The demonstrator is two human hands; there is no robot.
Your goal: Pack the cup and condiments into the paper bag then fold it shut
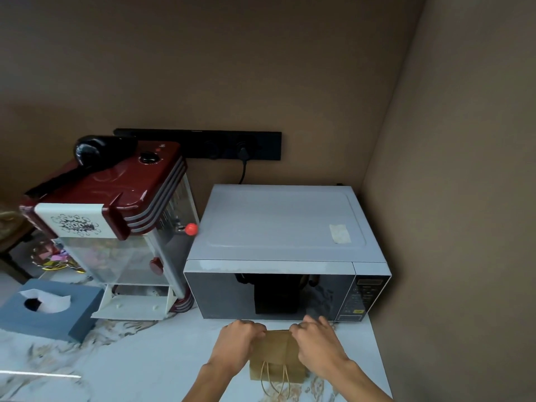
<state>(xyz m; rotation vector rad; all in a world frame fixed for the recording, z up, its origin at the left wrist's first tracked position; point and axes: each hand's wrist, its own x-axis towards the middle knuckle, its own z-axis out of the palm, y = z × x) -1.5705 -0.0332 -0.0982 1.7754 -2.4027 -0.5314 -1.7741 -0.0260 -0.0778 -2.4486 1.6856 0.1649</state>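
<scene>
Paper bag, brown and creased, stands just in front of the microwave, its top edge pinched at either corner: left hand and right hand both have fingers curled closed on the paper. Twisted cord handles hang down its near face. It rests on a veined marble-look counter.
</scene>
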